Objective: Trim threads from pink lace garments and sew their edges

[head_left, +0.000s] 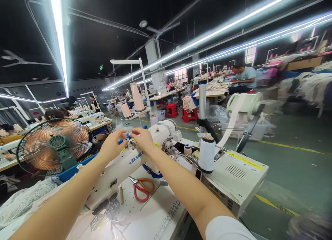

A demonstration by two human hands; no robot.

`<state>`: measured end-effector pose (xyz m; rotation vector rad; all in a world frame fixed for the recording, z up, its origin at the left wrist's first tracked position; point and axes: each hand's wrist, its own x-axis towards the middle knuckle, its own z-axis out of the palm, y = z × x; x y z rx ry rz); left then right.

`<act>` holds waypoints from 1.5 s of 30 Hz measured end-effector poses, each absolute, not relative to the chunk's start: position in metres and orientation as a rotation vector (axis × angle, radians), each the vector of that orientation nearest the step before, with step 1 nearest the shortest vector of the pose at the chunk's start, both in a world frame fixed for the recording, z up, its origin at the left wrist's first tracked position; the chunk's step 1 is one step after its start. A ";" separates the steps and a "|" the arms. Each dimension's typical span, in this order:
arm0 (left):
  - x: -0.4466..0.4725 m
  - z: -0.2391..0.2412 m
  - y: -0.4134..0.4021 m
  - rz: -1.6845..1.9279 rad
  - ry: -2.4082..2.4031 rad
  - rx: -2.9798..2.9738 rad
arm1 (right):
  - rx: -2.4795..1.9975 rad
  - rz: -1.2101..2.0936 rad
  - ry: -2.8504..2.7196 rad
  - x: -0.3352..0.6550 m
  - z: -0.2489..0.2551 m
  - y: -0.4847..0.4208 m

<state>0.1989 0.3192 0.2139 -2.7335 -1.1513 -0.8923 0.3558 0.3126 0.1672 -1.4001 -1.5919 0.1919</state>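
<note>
My left hand and my right hand are raised over the top of a white JUKI sewing machine, fingertips facing each other a short way apart. Both hands look closed in a pinch. Anything between the fingers is too fine to make out. Just beyond them, a pale pink thread cone and a shorter pink cone stand on the thread stand. Below the machine arm, scissors with red and orange handles lie on the white table, beside a small wooden-handled tool.
A green fan stands at left behind white lace fabric. On the right are a white thread spool, a control box and a tape reel. A seated person and red stools are farther back.
</note>
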 end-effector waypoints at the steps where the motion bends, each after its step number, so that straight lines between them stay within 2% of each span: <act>1: 0.203 0.212 0.323 -0.869 -1.163 -2.727 | -1.376 0.205 -1.512 0.357 0.166 0.315; 6: 0.218 0.202 0.335 -0.752 -1.237 -2.730 | -1.262 0.305 -1.280 0.362 0.158 0.325; 16: 0.221 0.203 0.339 -0.568 -1.280 -2.764 | -1.096 0.483 -1.204 0.366 0.153 0.322; 20: 0.218 0.206 0.328 -0.658 -1.254 -2.706 | -1.064 0.574 -1.263 0.375 0.160 0.311; 28: 0.204 0.203 0.287 -0.837 -0.903 -2.687 | -1.032 0.737 -1.606 0.370 0.178 0.267; 31: 0.198 0.203 0.291 -0.779 -0.903 -2.658 | -1.103 0.715 -1.713 0.371 0.185 0.266; 40: 0.182 0.202 0.302 -0.213 -0.910 -2.510 | -1.658 0.480 -1.962 0.389 0.194 0.289; 45: 0.186 0.199 0.303 -0.098 -0.937 -2.468 | -1.916 0.371 -2.036 0.379 0.203 0.308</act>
